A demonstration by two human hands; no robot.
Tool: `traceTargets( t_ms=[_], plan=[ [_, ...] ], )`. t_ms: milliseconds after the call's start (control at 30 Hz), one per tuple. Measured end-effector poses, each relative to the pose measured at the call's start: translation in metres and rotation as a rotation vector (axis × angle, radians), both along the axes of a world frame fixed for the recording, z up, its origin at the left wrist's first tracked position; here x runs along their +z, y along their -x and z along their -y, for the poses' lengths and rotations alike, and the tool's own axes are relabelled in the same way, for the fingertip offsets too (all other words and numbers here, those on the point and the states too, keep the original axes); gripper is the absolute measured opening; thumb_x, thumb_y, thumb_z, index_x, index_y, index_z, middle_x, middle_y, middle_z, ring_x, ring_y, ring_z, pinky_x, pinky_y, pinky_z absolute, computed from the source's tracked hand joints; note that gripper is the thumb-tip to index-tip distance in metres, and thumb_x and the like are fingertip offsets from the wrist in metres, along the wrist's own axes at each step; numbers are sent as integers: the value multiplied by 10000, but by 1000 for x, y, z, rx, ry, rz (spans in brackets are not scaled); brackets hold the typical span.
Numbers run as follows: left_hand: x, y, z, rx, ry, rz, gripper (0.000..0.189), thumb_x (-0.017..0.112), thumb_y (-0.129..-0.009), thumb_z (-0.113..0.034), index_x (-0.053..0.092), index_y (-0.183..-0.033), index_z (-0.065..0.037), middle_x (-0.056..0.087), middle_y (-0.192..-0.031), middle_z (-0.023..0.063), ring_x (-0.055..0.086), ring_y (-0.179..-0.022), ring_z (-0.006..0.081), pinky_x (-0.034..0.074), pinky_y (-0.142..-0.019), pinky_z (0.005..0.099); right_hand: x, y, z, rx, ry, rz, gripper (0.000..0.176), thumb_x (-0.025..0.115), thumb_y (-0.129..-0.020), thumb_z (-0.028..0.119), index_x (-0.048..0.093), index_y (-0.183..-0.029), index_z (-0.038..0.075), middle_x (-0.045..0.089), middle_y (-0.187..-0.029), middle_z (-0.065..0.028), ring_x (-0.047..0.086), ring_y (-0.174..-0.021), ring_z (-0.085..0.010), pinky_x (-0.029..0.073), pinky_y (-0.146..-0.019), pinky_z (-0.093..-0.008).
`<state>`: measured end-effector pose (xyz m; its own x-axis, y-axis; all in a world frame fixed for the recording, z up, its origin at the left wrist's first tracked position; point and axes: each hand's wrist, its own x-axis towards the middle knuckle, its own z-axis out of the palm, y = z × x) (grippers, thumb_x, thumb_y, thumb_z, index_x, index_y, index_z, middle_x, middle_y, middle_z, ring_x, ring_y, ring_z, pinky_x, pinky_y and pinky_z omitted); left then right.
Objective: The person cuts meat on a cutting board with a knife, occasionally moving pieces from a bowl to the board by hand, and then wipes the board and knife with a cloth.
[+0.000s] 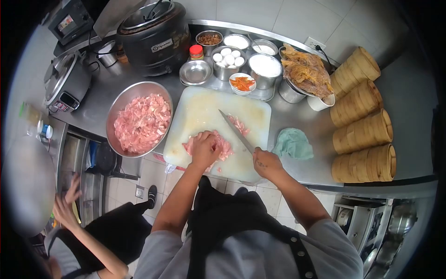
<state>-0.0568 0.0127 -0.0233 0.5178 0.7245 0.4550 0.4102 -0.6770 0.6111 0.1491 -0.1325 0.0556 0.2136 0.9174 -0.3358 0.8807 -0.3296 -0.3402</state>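
**First cook:** On the white plastic cutting board [200, 111], what has each hand got?

**Second cook:** The left hand [204, 149] is curled, knuckles up, and presses down on a soft pink heap of raw meat [225, 148] at the board's near edge. The right hand [265, 162] is closed tight around the handle of a knife [237, 132]. Its long, narrow steel blade slants across the board, just beside the meat.

**First cook:** And around the board?

**Second cook:** To the left is a round steel bowl [134, 90] heaped with glistening sliced meat. On the right a crumpled teal cloth [293, 143] lies on the steel counter, and beyond it are stacked woven bamboo steamers [362, 132].
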Motion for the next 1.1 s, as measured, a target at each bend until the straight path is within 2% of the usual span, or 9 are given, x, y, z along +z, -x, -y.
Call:
traceTargets(
  t_ms=[200,300,467,533,633,800,1000,1033,1100],
  plan=[
    [-5,-10,1,14,21,-79,238,715,-693,-129,684,-918,-57,622,-1012,80,562,-982,300,435,-874,434,38,26,20,148,-8,28,177,504,-911,110,548,-969,-52,684,-795,-272,700,-739,-423,558,-706,-506],
    [1,-10,3,22,68,-137,215,713,-689,-111,679,-895,-60,613,-974,86,560,-977,305,451,-869,440,52,20,31,203,151,-32,200,531,-876,91,534,-989,-74,678,-787,-272,698,-733,-428,561,-693,-502],
    [-6,-14,-4,-50,66,-96,173,689,-680,-21,666,-848,-54,620,-906,108,576,-921,323,483,-843,435,-46,38,-35,164,-142,-84,218,467,-919,101,544,-1054,-53,673,-899,-302,684,-865,-450,537,-767,-529],
    [-5,-15,-5,-32,62,-76,165,689,-683,-15,663,-843,-52,623,-904,110,578,-911,325,483,-839,435,-47,45,-83,106,-120,-180,247,441,-949,153,556,-1051,-41,678,-917,-289,681,-878,-449,533,-786,-522],
    [-3,-15,0,-10,51,-79,155,693,-691,-16,660,-839,-47,629,-909,108,580,-905,325,482,-837,435,-48,26,-66,175,-73,-154,287,428,-983,213,561,-1066,-28,680,-927,-281,678,-880,-448,526,-794,-529],
    [-3,-12,-1,47,42,-78,186,727,-691,-18,667,-867,-31,657,-955,123,592,-943,345,486,-842,436,-20,2,20,78,137,-170,243,469,-961,183,570,-1036,-25,682,-921,-265,677,-868,-440,532,-752,-537],
    [-5,-10,2,-6,27,-84,185,708,-709,-60,666,-888,-39,636,-962,118,584,-934,343,478,-857,431,-62,0,-30,104,-272,-227,315,454,-1002,290,584,-1057,8,683,-926,-268,664,-861,-457,516,-805,-533],
    [-8,-7,4,1,22,-87,185,708,-709,-60,666,-888,-39,636,-962,118,584,-934,343,478,-857,431,-50,-2,-34,83,-166,-201,299,442,-1000,268,587,-1067,15,689,-939,-256,665,-894,-456,521,-819,-532],
    [-12,0,5,6,79,171,208,706,-706,-70,664,-907,-40,624,-996,115,574,-980,336,458,-885,448,-25,-6,-27,53,3,-138,295,404,-1005,227,588,-1089,12,704,-965,-250,683,-924,-444,531,-836,-520]
  ],
)
